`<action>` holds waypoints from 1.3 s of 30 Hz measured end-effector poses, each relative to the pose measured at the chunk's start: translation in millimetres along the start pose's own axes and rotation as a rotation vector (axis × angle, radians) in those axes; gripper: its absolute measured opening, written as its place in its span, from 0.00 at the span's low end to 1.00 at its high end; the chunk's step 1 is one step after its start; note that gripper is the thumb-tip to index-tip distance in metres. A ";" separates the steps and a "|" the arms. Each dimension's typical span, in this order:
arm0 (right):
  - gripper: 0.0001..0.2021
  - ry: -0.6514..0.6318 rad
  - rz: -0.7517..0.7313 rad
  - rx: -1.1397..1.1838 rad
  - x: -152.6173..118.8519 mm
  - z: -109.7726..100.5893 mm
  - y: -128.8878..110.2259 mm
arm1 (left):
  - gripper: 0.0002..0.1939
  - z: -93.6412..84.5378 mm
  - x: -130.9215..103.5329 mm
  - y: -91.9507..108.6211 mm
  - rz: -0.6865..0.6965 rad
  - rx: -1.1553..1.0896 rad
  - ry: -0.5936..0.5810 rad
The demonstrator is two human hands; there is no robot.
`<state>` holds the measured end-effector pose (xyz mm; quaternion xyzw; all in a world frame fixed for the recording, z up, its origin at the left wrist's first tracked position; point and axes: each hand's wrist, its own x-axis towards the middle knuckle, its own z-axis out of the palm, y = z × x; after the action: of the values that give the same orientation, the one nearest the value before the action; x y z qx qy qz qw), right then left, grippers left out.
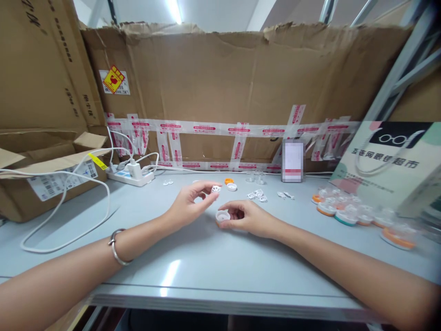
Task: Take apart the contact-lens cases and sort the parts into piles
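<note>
Between the thumb and index finger of my left hand (193, 201) is a small white slotted plastic piece (216, 189), held above the table. My right hand (253, 217) grips a small round white cup with an orange base (222, 216) by its right side, low at the tabletop. The left hand is just above and to the left of that cup. Beyond the hands lie an orange ring (228, 181) and a white round cap (232, 187). A small pile of white slotted pieces (257, 195) is to their right.
Clear domed parts on orange and teal bases (344, 217) cluster at the right, before a paper bag (386, 161). A phone (293, 161) leans against the big cardboard box (213, 78). A power strip (131, 177) with white cables and an open carton (51, 184) are left.
</note>
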<state>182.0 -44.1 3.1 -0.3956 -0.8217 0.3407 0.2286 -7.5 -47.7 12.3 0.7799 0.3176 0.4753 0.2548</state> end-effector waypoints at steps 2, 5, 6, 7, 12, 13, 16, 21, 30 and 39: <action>0.25 -0.002 0.046 0.029 1.1 -3.5 0.2 | 0.14 -4.4 1.3 1.5 -0.006 -0.043 0.008; 0.32 0.086 0.089 0.069 2.1 -11.3 -3.5 | 0.15 -8.5 1.3 5.5 0.010 -0.083 -0.006; 0.30 0.139 0.086 0.090 1.6 -14.0 -6.9 | 0.14 -8.9 1.0 7.1 0.019 -0.084 -0.009; 0.27 0.191 0.070 0.125 0.5 -16.4 -11.4 | 0.14 -9.0 0.7 8.9 0.027 -0.079 -0.010; 0.15 0.220 -0.121 0.396 -10.4 -17.7 -39.6 | 0.12 -8.1 0.7 19.5 0.069 -0.112 -0.045; 0.14 0.212 -0.142 0.433 -12.4 -16.4 -43.4 | 0.11 -8.2 1.4 21.7 0.085 -0.122 -0.049; 0.10 0.235 -0.162 0.499 -14.8 -13.3 -49.3 | 0.05 -9.7 4.5 29.2 0.166 0.007 0.000; 0.07 0.370 -0.195 0.562 -11.4 -14.3 -53.9 | 0.08 -12.3 11.1 48.1 0.337 0.353 0.148; 0.07 0.433 -0.207 0.650 -15.4 -9.9 -62.3 | 0.09 -6.1 7.0 57.0 0.419 0.482 0.288; 0.11 0.362 -0.114 0.567 -19.9 -11.4 -53.1 | 0.09 3.6 -10.1 46.5 0.414 0.501 0.269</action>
<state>174.7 -79.9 47.9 -0.3238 -0.6612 0.4664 0.4903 4.0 -86.6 37.5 0.7965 0.2900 0.5227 -0.0904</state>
